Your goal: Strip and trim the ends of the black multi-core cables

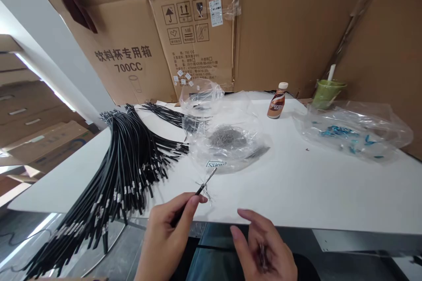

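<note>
My left hand (171, 228) is closed around a black cable (199, 189), pinched between thumb and forefinger. The cable's bare silvery end (211, 175) points up and to the right, and fine loose strands splay out beside it. Just right of it, my right hand (263, 248) is apart from the cable, thumb and forefinger spread. Its other fingers curl over something small and shiny in the palm, which I cannot make out. Beyond the cable tip lies a clear plastic bag (198, 149) with a heap of small grey pieces (227, 136).
A thick bundle of black cables (128, 153) hangs over the left table edge, with more cables (165, 114) behind. On the white table (313, 193) stand a brown bottle (277, 102) and a green cup (326, 94). Another plastic bag (389, 127) holds blue pieces. Cardboard boxes (280, 30) wall the back.
</note>
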Tool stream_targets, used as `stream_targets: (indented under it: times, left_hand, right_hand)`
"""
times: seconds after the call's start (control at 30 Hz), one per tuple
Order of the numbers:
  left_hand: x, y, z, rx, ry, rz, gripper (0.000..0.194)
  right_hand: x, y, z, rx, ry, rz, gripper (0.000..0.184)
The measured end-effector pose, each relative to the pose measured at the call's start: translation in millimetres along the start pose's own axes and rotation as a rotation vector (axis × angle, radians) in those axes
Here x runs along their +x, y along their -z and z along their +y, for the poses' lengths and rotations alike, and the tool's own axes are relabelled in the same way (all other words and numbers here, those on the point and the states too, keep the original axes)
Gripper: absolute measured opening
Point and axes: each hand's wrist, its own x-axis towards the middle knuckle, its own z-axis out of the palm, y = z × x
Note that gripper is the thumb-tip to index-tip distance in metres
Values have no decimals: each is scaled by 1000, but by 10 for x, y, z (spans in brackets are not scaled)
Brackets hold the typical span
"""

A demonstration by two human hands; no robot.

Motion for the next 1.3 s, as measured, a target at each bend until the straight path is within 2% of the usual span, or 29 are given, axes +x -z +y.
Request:
stream_targets:
  times: [0.07, 0.17, 0.43, 0.6, 0.67, 0.8, 0.83, 0.87, 0.97, 1.03, 1.13, 1.3]
  left_hand:
    - [-18, 11, 3, -4, 3, -14, 27]
    - [-53, 28, -15, -23, -4, -50, 27]
    - [-55, 20, -39, -19, -32, -55, 42]
    - [-34, 56, -31, -7, 7, -114, 37]
    - [-43, 67, -60, 28, 20, -118, 37]
    - [-71, 63, -121, 70, 2, -135, 35]
    - [-75, 59, -127, 69, -2, -144, 34]
    - [-77, 56, -127, 67, 3, -142, 33]
    - [-72, 60, -103, 58, 38, -99, 33]
    - [-66, 76, -92, 57, 34, -116, 34]
    - [-60, 101, -106, 63, 21, -157, 33]
    - [-63, 104, -107, 31, 29, -124, 30]
  right_hand:
    - [148, -91, -143, -13, 213, 22, 26]
    - [349, -202, -229, -50, 442, -31, 23]
    - [444, -372, -165, -71, 601, -4, 18]
    - [478, -439, -143, -148, 754, 68, 17]
    - [497, -465, -145, -119, 743, 72, 13]
    - [519, -479, -169, 38, 522, -12, 5]
    - [520, -473, -175, 51, 503, -24, 6]
    - [521, -464, -180, 45, 515, -33, 6]
    - [521, -429, -184, -42, 672, -48, 4]
    - [520, -409, -182, -86, 747, -72, 4]
    - [513, -381, -179, -78, 750, -95, 6]
    - [492, -326, -173, -78, 751, -98, 7]
